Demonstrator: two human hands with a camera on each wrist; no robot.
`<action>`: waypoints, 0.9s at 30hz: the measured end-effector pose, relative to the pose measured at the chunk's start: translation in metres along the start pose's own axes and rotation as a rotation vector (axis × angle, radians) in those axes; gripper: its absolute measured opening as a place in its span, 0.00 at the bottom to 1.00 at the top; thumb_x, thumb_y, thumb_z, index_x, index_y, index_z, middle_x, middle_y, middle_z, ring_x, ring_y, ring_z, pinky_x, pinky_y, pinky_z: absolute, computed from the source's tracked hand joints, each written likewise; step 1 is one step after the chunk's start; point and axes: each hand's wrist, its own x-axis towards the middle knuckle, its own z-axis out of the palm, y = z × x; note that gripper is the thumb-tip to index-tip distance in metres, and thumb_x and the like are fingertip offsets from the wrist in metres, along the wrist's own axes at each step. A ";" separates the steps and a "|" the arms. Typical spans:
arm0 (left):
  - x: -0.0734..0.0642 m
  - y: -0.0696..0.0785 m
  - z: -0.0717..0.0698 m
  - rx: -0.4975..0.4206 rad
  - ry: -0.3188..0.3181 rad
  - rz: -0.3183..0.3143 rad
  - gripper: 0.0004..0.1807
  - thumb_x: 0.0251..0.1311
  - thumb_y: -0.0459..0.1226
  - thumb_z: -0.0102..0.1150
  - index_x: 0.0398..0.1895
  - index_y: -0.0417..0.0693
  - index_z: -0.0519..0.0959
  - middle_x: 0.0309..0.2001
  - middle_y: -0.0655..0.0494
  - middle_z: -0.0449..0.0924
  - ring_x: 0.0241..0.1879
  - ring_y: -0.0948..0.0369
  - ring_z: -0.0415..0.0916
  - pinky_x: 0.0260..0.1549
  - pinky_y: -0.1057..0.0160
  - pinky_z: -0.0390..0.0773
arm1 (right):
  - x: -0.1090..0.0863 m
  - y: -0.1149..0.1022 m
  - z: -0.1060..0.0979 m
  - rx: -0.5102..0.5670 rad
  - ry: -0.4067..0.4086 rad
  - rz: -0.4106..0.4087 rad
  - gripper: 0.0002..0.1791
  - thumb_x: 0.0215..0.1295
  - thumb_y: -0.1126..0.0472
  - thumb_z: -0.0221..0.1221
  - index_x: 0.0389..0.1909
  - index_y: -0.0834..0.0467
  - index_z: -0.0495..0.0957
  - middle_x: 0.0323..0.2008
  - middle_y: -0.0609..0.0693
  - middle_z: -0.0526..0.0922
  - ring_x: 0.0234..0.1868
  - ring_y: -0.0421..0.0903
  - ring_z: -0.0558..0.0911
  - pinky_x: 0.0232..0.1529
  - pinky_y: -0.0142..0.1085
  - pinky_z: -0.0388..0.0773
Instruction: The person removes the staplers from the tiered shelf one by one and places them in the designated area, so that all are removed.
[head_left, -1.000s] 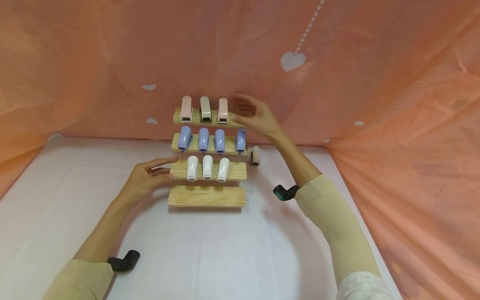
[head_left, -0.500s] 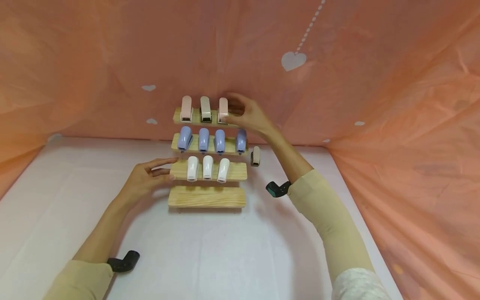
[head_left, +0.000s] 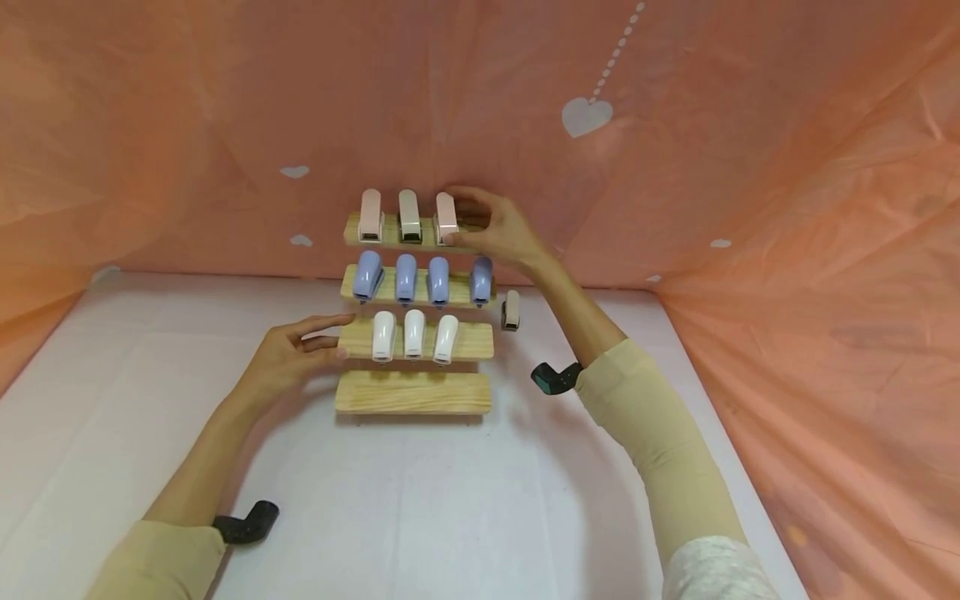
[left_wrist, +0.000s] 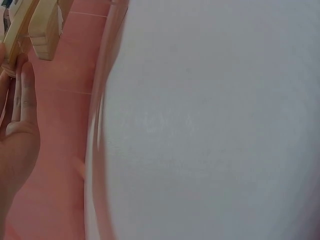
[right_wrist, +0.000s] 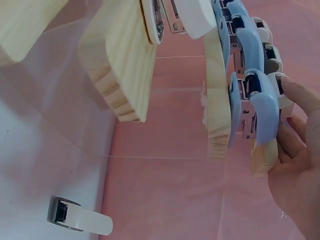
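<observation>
Basically, right hand pinches the pink stapler, rightmost on the wooden rack's top tier, seemingly to control where it sits. Left hand grips the third tier's left end, probably to steady things. Lower rows look colour-sorted: blue staplers, white staplers. Beige stapler sits apart on the table. Right wrist view adds thumb against the stapler's front; left wrist view shows fairly straight fingers against wood. Only head view gets the whole layout.

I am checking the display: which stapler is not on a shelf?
The lone stapler, on the white table right of the shelves; all others sit on them.
</observation>
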 end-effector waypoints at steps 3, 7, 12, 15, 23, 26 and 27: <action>0.000 0.001 0.000 0.011 0.006 0.003 0.27 0.61 0.31 0.67 0.65 0.42 0.76 0.59 0.63 0.78 0.50 0.69 0.80 0.46 0.70 0.80 | -0.001 0.002 -0.001 0.022 0.015 -0.009 0.38 0.56 0.67 0.71 0.68 0.63 0.68 0.60 0.59 0.78 0.60 0.49 0.77 0.62 0.38 0.74; -0.002 0.001 0.000 0.012 0.004 0.004 0.27 0.61 0.30 0.67 0.65 0.41 0.75 0.58 0.64 0.78 0.50 0.69 0.80 0.47 0.70 0.81 | -0.005 0.004 -0.004 0.047 0.039 -0.028 0.37 0.56 0.69 0.70 0.68 0.64 0.69 0.59 0.60 0.78 0.59 0.50 0.78 0.61 0.40 0.74; -0.003 0.001 -0.001 0.004 0.001 0.000 0.27 0.60 0.30 0.68 0.64 0.39 0.75 0.56 0.65 0.80 0.50 0.68 0.81 0.46 0.69 0.81 | -0.012 0.006 -0.008 0.063 0.069 -0.030 0.36 0.55 0.71 0.70 0.67 0.64 0.70 0.59 0.59 0.77 0.57 0.52 0.79 0.60 0.40 0.75; -0.004 0.001 -0.001 0.000 0.001 -0.006 0.27 0.60 0.30 0.68 0.64 0.39 0.75 0.56 0.64 0.80 0.49 0.68 0.81 0.45 0.69 0.81 | -0.015 0.008 -0.011 0.071 0.086 -0.028 0.36 0.54 0.71 0.69 0.66 0.64 0.70 0.58 0.60 0.77 0.55 0.52 0.79 0.60 0.40 0.75; -0.005 0.001 -0.002 0.005 0.000 -0.019 0.26 0.60 0.31 0.68 0.63 0.39 0.75 0.55 0.60 0.80 0.49 0.66 0.81 0.45 0.68 0.82 | -0.023 0.013 -0.022 0.035 0.110 -0.027 0.36 0.54 0.70 0.70 0.66 0.64 0.72 0.54 0.61 0.79 0.54 0.52 0.79 0.60 0.41 0.74; -0.005 0.001 -0.002 -0.006 -0.003 -0.014 0.26 0.60 0.30 0.68 0.63 0.39 0.75 0.55 0.60 0.80 0.49 0.66 0.82 0.45 0.67 0.82 | -0.026 0.015 -0.027 0.010 0.122 -0.031 0.36 0.53 0.70 0.70 0.65 0.64 0.72 0.54 0.61 0.79 0.54 0.52 0.79 0.61 0.40 0.73; -0.005 0.001 -0.002 -0.009 -0.004 -0.012 0.26 0.60 0.30 0.68 0.63 0.39 0.75 0.55 0.60 0.80 0.49 0.66 0.82 0.45 0.67 0.82 | -0.026 0.015 -0.028 0.008 0.124 -0.029 0.35 0.53 0.71 0.70 0.65 0.64 0.72 0.54 0.61 0.79 0.55 0.52 0.79 0.61 0.40 0.73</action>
